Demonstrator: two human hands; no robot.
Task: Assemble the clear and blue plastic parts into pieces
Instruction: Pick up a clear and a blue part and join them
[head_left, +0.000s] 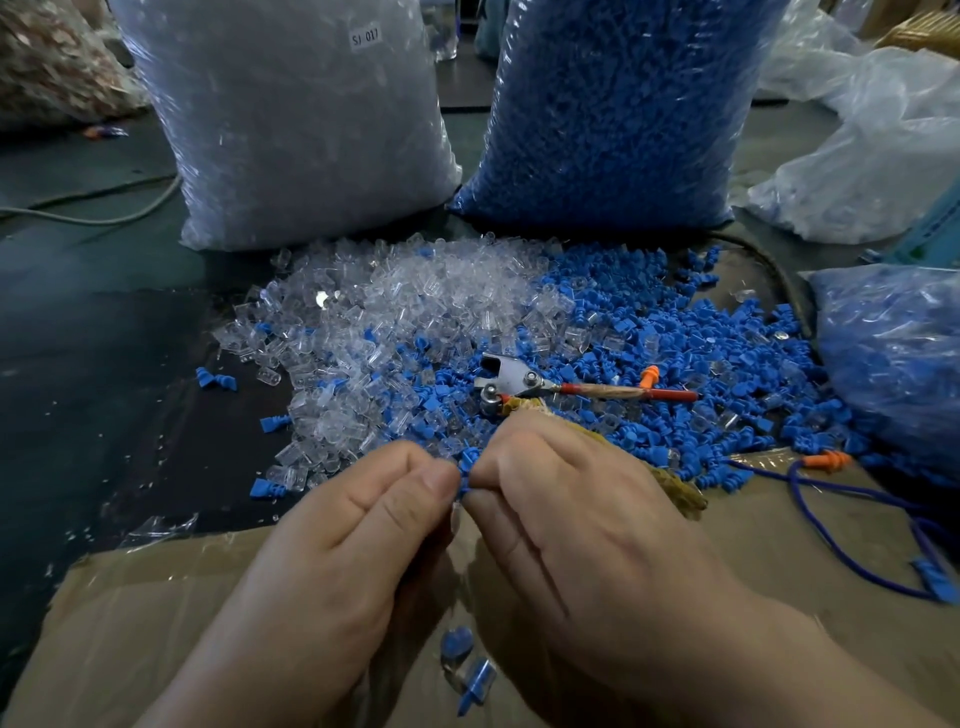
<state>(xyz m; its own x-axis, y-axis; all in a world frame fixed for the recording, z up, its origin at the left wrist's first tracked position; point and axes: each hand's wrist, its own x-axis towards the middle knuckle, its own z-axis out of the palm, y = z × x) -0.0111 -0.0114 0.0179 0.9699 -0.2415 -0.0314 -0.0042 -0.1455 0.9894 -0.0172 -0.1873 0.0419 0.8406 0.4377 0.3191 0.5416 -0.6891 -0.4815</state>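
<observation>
Both hands meet over the cardboard, pinched on one small blue plug. Your left hand nips it w/ thumb & forefinger, and your right hand does the same from the other side. Can't tell if anything clear is in there too. Parts look v. light: blue ribbed & prob. rubbery, clear hard & slick. Hold blue by its flat tab, clear by its sides. More stock is in the clear pile & blue pile on the tabletop just ahead.
</observation>
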